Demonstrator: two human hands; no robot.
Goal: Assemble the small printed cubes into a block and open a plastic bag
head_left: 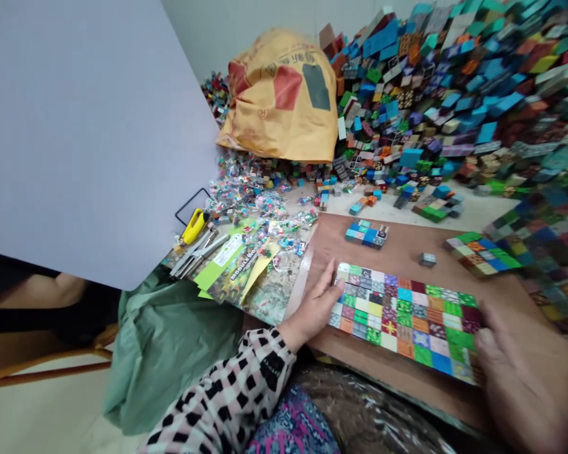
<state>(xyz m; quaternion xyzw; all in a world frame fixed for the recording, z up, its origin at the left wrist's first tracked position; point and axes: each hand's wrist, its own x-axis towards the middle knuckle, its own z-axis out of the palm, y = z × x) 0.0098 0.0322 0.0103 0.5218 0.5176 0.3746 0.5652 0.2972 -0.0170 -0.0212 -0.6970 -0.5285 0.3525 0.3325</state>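
Observation:
A long rectangular slab of small patterned cubes (404, 315) lies on a brown board, its cubes packed edge to edge in many colours. My left hand (315, 310) is at the slab's left end, thumb and fingers against its edge. At the opposite end my right hand (515, 366), smeared by motion, presses along the edge; its fingertips are partly hidden. Between them the slab is gripped from both ends. Beyond it sit a smaller blue-and-white cube block (365, 233), a single grey cube (427, 259) and a green-and-orange cube block (481, 253).
The brown board (331, 233) carries the cubes. A heap of coloured cubes (407, 107) fills the back right beside a yellow bag (284, 94). Left are small wrapped pieces (265, 208), a yellow cutter (195, 226), green cards (227, 261) and a large pale panel (85, 126).

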